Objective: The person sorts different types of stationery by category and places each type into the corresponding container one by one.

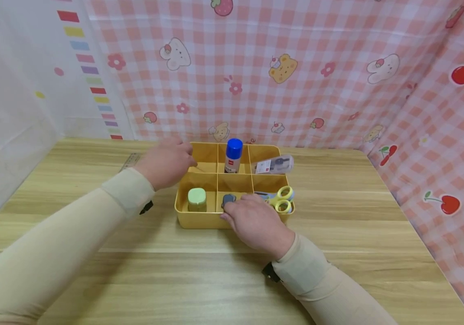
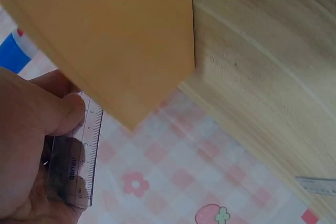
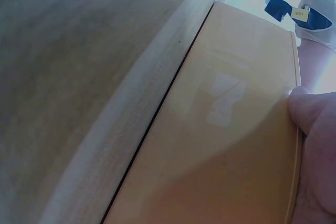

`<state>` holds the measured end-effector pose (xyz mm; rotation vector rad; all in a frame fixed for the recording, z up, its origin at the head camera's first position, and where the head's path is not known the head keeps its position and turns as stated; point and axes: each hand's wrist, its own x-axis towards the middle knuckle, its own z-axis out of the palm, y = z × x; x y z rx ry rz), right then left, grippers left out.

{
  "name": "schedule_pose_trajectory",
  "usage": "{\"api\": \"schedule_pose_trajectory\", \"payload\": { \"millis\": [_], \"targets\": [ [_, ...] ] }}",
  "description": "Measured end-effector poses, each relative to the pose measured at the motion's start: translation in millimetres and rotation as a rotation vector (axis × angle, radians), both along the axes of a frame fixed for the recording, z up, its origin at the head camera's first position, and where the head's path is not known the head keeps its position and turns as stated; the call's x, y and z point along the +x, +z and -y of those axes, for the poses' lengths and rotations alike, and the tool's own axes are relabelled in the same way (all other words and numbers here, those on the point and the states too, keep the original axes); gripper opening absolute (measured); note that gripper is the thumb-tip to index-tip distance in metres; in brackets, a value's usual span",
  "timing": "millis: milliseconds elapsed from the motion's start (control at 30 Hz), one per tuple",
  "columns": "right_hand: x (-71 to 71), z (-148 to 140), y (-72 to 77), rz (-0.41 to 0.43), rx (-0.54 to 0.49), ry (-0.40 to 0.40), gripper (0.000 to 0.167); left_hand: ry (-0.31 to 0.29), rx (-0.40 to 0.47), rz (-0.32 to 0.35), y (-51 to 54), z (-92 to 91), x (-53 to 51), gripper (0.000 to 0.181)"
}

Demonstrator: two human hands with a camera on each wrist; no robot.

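Observation:
A yellow organizer box (image 1: 199, 221) with several compartments stands on the table. At its back left compartment my left hand (image 1: 166, 162) pinches a clear ruler (image 2: 73, 169), best seen in the left wrist view. My right hand (image 1: 256, 221) grips the front rim, its thumb (image 3: 304, 106) at the edge and its fingers mostly hidden. Beside those fingers, in the front middle compartment, is a small dark grey object (image 1: 228, 199) of unclear kind. A light green-topped container (image 1: 197, 198) sits front left. Yellow and blue scissors (image 1: 283, 198) lean front right.
A blue-capped glue stick (image 1: 233, 155) stands in the back middle compartment. A packaged compass (image 1: 274, 164) leans out of the back right one. Another ruler (image 2: 317, 185) lies on the wooden table (image 1: 166, 280), left of the box. Patterned cloth (image 1: 232, 67) hangs behind.

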<state>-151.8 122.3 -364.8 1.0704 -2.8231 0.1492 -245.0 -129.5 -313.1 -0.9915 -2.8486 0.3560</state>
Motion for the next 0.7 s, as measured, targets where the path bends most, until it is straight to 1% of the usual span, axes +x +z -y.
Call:
{"api": "schedule_pose_trajectory", "payload": {
  "millis": [100, 167, 300, 367, 433, 533, 567, 600, 633, 667, 700],
  "targets": [
    [0.0, -0.1, 0.1, 0.003, -0.001, -0.002, 0.031, -0.014, -0.03, -0.021, -2.0, -1.9, 2.2, 0.024],
    [-0.2, -0.4, -0.2, 0.006, -0.004, -0.001, 0.032, -0.015, -0.033, -0.016, -2.0, -2.3, 4.0, 0.024],
    [0.4, -0.8, 1.1, 0.02, -0.007, -0.007, 0.031, -0.013, -0.024, 0.023, -1.9, -1.8, 6.1, 0.024],
    [0.7, -1.1, 1.6, 0.027, -0.004, -0.01, 0.031, -0.016, -0.007, 0.049, -3.6, -0.6, 5.7, 0.025],
    [0.8, -1.4, 1.7, 0.033, -0.002, -0.012, 0.031, -0.015, 0.04, 0.079, -6.4, 2.1, 3.4, 0.029],
    [0.4, -1.5, 1.2, 0.032, -0.006, -0.008, 0.031, -0.011, 0.171, 0.097, -9.0, 10.7, -3.0, 0.035],
    [0.3, -1.5, 1.1, 0.03, -0.008, -0.007, 0.031, -0.011, 0.226, 0.089, -9.0, 15.2, -5.5, 0.036],
    [0.3, -1.4, 1.1, 0.028, -0.009, -0.006, 0.031, 0.001, 0.279, 0.076, -8.0, 20.1, -7.7, 0.037],
    [0.2, -1.4, 1.1, 0.026, -0.01, -0.005, 0.031, 0.012, 0.323, 0.052, -7.4, 26.4, -10.2, 0.036],
    [0.0, -1.3, 0.8, 0.024, -0.011, -0.003, 0.031, 0.033, 0.358, 0.037, -4.9, 33.0, -11.7, 0.037],
    [0.0, -1.3, 0.8, 0.023, -0.011, -0.003, 0.031, 0.067, 0.379, 0.028, -2.0, 40.2, -12.5, 0.038]
  ]
}}
